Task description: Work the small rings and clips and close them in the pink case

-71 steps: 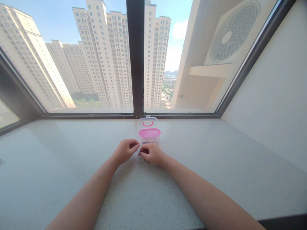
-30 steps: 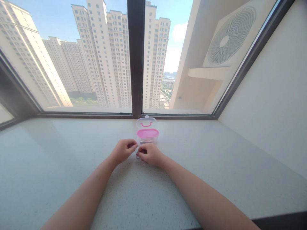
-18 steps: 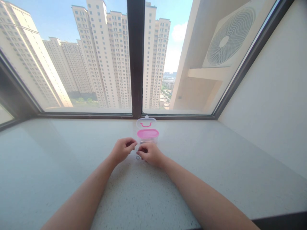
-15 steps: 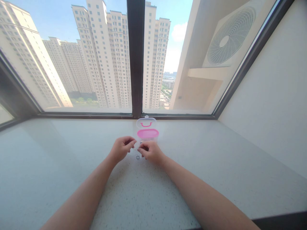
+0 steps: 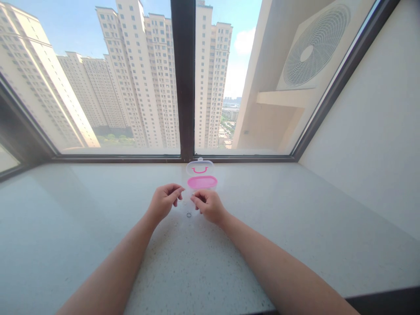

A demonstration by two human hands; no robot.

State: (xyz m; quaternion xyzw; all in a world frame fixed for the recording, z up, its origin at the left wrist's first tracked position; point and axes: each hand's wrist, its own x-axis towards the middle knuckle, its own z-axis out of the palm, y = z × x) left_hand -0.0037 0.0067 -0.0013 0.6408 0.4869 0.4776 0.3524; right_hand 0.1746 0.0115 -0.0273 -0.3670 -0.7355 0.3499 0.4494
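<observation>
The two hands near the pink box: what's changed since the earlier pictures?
The left hand moved left and the right hand right, widening the gap; both sit higher in the view. The small ring, partly covered by the right hand earlier, now lies in full view, apart from both hands. Whether anything was let go is too small to tell. The pink box, its lid open, stayed put.

Just one head cam, looking forward and down along the arms (image 5: 118, 262); left hand (image 5: 166, 200) and right hand (image 5: 209, 204) land mid-frame, sill (image 5: 197, 271) filling the bottom, window (image 5: 185, 87) up top, towers (image 5: 134, 74) way off beyond.
</observation>
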